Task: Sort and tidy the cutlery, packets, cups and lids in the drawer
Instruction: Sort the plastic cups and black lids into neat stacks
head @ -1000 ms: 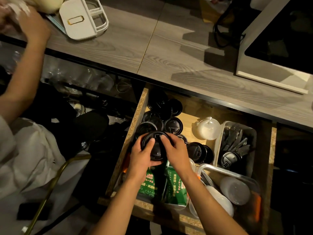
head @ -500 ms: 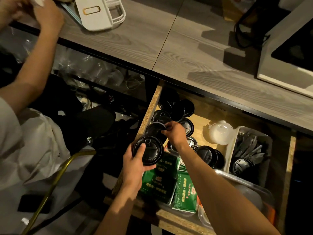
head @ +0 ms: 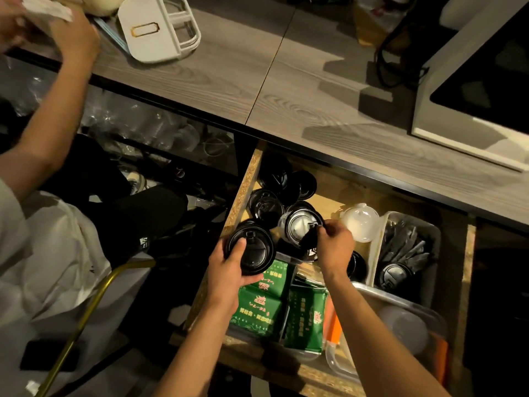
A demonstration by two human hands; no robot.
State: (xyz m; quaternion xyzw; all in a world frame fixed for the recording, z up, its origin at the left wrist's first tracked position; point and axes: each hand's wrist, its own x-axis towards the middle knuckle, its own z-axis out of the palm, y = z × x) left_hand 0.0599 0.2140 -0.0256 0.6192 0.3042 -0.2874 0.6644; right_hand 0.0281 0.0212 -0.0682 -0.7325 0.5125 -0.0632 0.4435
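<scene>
Your left hand [head: 229,267] holds a stack of black lids [head: 252,249] over the near-left part of the drawer [head: 243,184], its grip curled under the stack with the thumb pressed flat on top, just above the green packets [head: 257,308]. Your right hand [head: 335,247], wrist bent and reaching in from the right, pinches the rim of another black lid [head: 303,224] just right of that stack, underside tilted up, beside the clear dome lid [head: 362,222].
</scene>
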